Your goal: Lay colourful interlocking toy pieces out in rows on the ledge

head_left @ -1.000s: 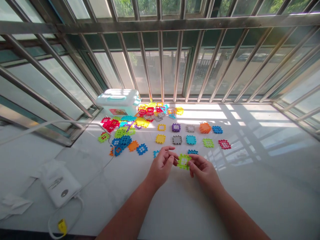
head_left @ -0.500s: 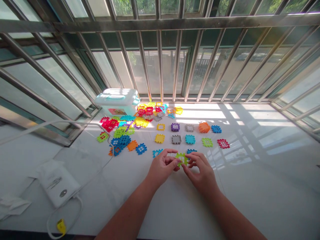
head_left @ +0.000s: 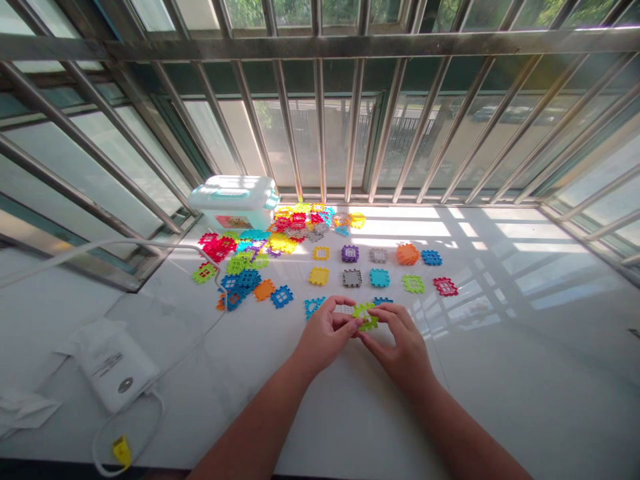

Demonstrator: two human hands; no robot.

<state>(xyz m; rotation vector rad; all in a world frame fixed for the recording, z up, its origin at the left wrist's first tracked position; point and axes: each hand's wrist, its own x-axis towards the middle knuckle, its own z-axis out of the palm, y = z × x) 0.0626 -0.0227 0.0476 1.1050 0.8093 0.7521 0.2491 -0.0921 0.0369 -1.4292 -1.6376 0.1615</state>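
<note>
In front of me stand the metal bars (head_left: 320, 47) of the window, and before them spreads the white ledge (head_left: 500, 380), which carries everything. On its middle lie the rows of coloured pieces (head_left: 351, 278), set apart with small gaps, probably so that each one can be seen and taken alone. The mixed heap (head_left: 283, 244) lies to the left of them, its parts overlapping, I think because there no order is needed. At the heap's back corner stands the pale box (head_left: 237, 200) with its lid on, near the bars, where it does not disturb my arms. Nearer on the left lies a white device (head_left: 110, 373) with its cable, well away from my hands.

My left hand (head_left: 323, 339) and right hand (head_left: 406, 348) meet close to the front of the rows. Between them, the light green piece (head_left: 367, 309) is raised: my left fingers pinch its left edge, and my right thumb and forefinger pinch its right side. I judge that this thin grip on the borders leaves its middle free to look at.
</note>
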